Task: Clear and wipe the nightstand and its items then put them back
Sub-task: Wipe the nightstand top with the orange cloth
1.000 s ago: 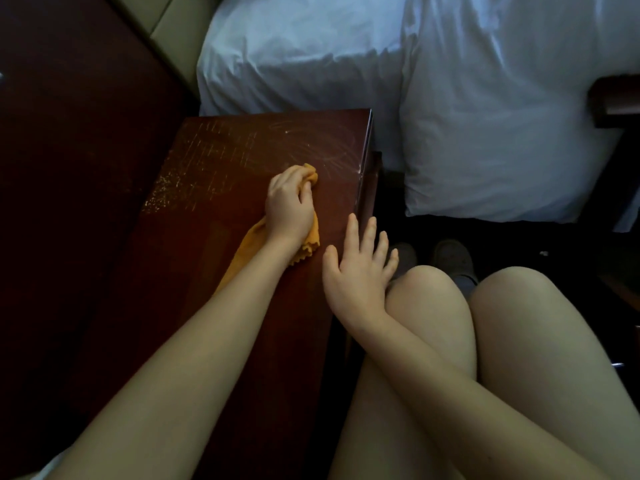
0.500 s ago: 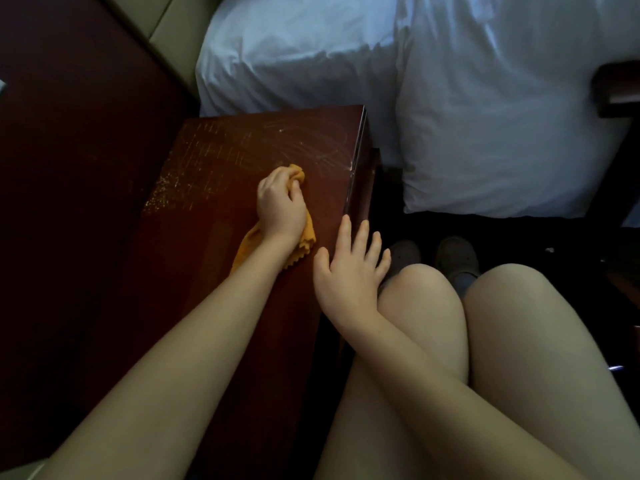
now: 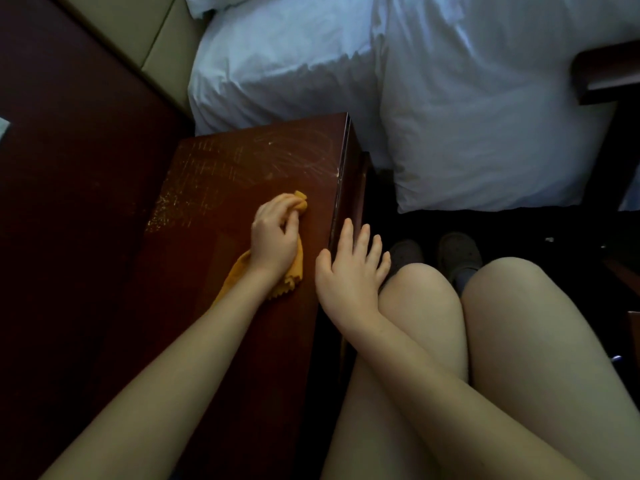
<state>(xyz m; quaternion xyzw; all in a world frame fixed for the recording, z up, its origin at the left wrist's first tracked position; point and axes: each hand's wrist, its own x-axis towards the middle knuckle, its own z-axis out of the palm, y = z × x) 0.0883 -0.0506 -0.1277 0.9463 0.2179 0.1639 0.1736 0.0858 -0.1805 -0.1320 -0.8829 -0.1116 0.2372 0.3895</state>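
1. The left grip (image 3: 275,242) is curling its fingers round a bunched orange cloth (image 3: 295,268) and is pressing it onto the nightstand tabletop (image 3: 214,202). The grip is closed on the cloth.
2. The orange cloth is lying under the left grip. One crumpled corner is showing just ahead of the fingertips. A zigzag-cut edge is trailing out beneath the wrist, on the near side of the grip.
3. The right grip (image 3: 349,271) is lying open just to the right of the left grip, with its fingers straight and slightly spread, and is holding nothing. Its thumb is lying on the right edge of the nightstand tabletop, and its fingers are reaching past that edge.
4. The nightstand tabletop is showing dark red-brown wood. Pale scratches (image 3: 298,157) are running across it beyond the left grip, and speckled marks (image 3: 166,206) are showing to that grip's far left.
5. Beyond both grips a white duvet (image 3: 284,71) is covering the bed. A white pillow (image 3: 485,126) is hanging down the bed's side, beyond and to the right of the right grip.
6. Two bare knees (image 3: 426,299) are rising just right of the right grip. Two dark shoes (image 3: 459,251) are resting on the floor beyond them.
7. A dark wooden panel (image 3: 69,174) is standing to the left of the left grip. A beige padded headboard (image 3: 162,39) is showing beyond that panel.
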